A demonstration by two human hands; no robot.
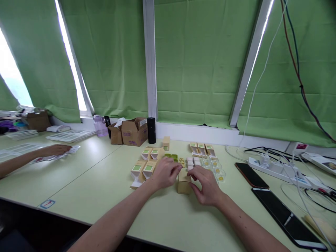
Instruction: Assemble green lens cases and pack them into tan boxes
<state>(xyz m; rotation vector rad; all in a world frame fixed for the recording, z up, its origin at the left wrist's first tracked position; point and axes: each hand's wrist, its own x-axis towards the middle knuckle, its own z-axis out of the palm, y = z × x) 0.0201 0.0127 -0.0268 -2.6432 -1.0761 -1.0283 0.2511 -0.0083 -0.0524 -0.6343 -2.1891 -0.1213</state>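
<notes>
The box (184,187) stands on the table (102,189) before me, the parted fingers of my right hand (206,184) at its right side, seemingly to steady it; those of my left hand (166,172) are drawn narrow at its top edge, and whether either set grips I cannot tell. White pieces (190,163) stand grouped just beyond, presumably for easy reach. Green labels (137,168) and the carton's (129,133) purple print are illegible.

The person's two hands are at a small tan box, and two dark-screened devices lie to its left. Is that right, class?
Not quite: the two dark-screened devices lie to the right of the small tan box, as the head view shows. The left hand and right hand are at it.
</notes>
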